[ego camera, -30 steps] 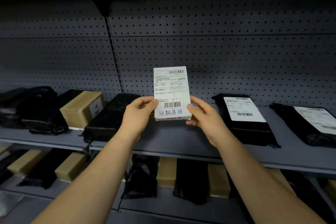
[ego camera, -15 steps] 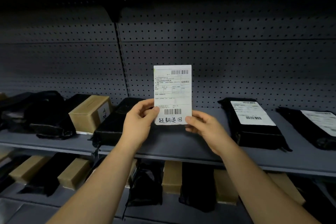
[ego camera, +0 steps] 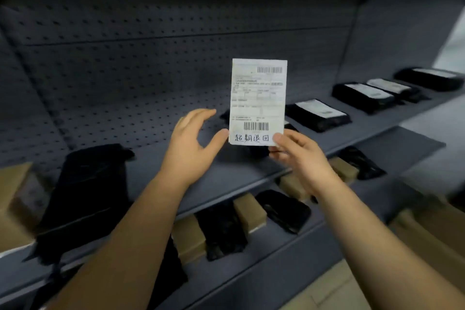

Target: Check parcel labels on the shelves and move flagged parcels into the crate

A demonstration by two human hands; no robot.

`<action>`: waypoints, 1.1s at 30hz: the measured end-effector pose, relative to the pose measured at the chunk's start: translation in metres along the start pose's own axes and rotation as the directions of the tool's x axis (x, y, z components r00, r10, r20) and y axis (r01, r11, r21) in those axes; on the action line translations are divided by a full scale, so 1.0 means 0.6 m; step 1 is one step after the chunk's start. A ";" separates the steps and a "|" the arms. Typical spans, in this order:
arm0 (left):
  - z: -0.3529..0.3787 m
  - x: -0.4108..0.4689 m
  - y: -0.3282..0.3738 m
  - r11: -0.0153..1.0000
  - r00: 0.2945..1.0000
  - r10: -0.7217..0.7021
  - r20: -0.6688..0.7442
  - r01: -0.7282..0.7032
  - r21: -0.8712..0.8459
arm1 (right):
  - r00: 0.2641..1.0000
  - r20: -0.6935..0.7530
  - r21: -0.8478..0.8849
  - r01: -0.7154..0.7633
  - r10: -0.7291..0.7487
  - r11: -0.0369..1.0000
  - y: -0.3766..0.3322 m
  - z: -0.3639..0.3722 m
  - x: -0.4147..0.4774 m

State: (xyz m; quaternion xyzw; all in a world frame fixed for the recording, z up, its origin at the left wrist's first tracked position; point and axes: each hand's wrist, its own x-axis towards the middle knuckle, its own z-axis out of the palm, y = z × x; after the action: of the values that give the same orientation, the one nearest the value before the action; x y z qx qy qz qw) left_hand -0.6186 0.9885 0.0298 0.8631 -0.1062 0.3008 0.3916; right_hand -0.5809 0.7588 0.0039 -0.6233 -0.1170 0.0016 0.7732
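Left hand point(ego camera: 191, 151) is no longer gripping, fingers spreading beside the parcel point(ego camera: 259, 98); right hand point(ego camera: 299, 156) is pinching its lower corner.

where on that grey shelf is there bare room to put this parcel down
Bare grey metal shelf runs between the black soft bag at left and the black white-labelled parcels at right, under the held white-labelled flat parcel. The lower shelf is packed with brown cardboard boxes and black bags.

grey shelf point(ego camera: 146, 171) carries black bagged parcels point(ego camera: 93, 184) and a cardboard box point(ego camera: 15, 204).
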 end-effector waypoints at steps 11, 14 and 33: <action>0.296 0.018 0.223 0.903 0.871 0.388 0.302 -0.292 -0.316 | 0.846 -0.521 -0.176 0.022 -0.112 0.984 -0.109 -0.308 -0.228; 0.380 0.011 0.299 0.866 0.832 0.443 0.333 -0.301 -0.400 | 0.787 -0.604 -0.194 0.006 -0.124 0.981 -0.135 -0.387 -0.284; 0.851 -0.007 0.609 0.758 0.657 0.599 0.458 -0.283 -0.587 | 0.608 -0.779 -0.204 -0.016 -0.152 0.979 -0.167 -0.865 -0.410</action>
State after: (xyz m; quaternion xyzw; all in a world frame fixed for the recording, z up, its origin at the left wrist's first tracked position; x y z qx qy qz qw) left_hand -0.5525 0.3656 -0.0105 0.7360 -0.5112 0.0525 0.4406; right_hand -0.7394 0.1997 -0.0453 -0.6258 0.2128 -0.3142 0.6814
